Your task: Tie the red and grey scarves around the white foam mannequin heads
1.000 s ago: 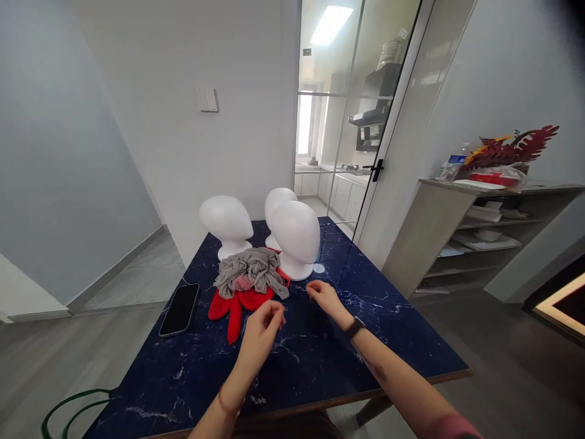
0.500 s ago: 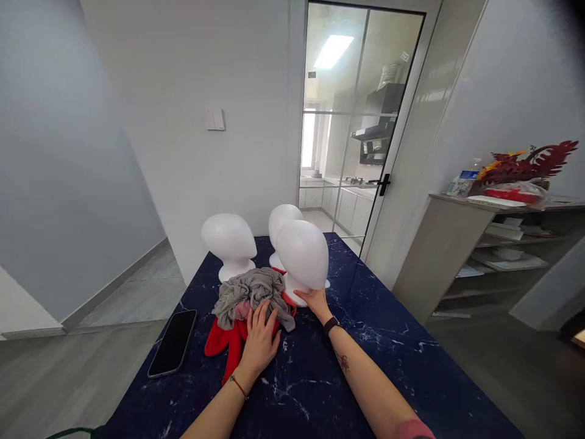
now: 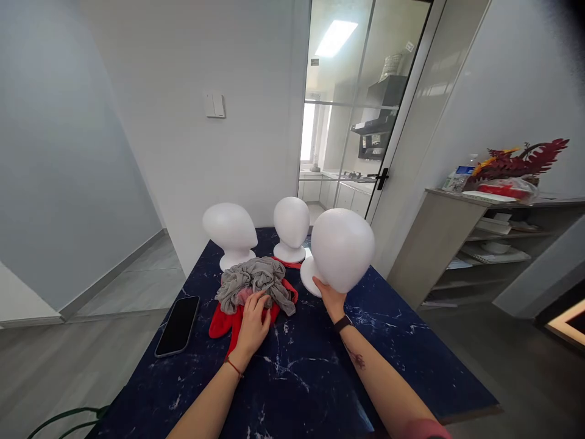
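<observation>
My right hand (image 3: 333,299) is closed round the neck of a white mannequin head (image 3: 343,247), which leans to the right with its base tipped towards the left. My left hand (image 3: 253,326) lies on a heap of crumpled grey cloth (image 3: 262,273) and red cloth (image 3: 220,323), its fingers stretched over the fabric. A little pink shows under the grey folds. Behind the heap, a second white mannequin head (image 3: 230,230) stands upright on the left. A third mannequin head (image 3: 291,221) stands upright at the back, with red material near its base.
A black phone (image 3: 178,326) lies on the dark blue marbled table (image 3: 297,378), left of the cloth. Past the table's far end are a wall and a glass door (image 3: 338,122). A grey shelf unit (image 3: 420,244) stands to the right.
The mannequin head in my right hand has moved right and tipped over, uncovering the one behind it. My left hand stays on the cloth. The view has shifted slightly.
</observation>
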A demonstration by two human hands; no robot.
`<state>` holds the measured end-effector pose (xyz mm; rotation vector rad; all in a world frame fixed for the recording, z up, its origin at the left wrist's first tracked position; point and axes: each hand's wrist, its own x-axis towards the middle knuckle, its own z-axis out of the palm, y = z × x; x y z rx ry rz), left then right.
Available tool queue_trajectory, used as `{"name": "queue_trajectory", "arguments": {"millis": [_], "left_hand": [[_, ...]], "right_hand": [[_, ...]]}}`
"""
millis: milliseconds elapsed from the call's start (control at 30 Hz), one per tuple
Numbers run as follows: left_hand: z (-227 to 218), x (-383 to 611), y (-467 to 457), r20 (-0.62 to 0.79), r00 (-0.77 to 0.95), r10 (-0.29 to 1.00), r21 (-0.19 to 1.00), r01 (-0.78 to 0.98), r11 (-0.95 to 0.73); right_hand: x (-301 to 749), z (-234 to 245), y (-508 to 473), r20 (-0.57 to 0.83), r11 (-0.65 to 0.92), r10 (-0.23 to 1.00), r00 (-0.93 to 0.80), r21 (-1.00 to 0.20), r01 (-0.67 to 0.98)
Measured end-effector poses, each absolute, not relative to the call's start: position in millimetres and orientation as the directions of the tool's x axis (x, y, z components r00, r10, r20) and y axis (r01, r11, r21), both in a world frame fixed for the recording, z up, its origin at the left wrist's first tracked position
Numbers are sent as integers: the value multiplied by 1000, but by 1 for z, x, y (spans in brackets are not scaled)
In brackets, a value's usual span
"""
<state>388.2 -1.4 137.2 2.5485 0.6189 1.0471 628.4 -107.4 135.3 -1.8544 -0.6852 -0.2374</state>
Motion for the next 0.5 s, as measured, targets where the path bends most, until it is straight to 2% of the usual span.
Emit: {"name": "queue_trajectory", "arguments": {"millis": [67,200,300,400,500], "left_hand": [[137,388,2,597,601,531,479,264,-837],[134,390,4,607,551,573,519,270,-811],[131,392,2,598,560,573,526,265,-808],[130,392,0,589,579,564,530,250,-810],[129,391,1,586,575,571,535,254,-806]], "right_hand": [[620,139,-130,454,-267,325,830,-797,541],[591,140,-190,440,-281,402,803,-776,565],[564,134,-225,330,-319,467,820,-802,505],[539,122,-231,253,-368,515,819,-798,477],[522,107,-216,273,-386,480,834,-788,480]]}}
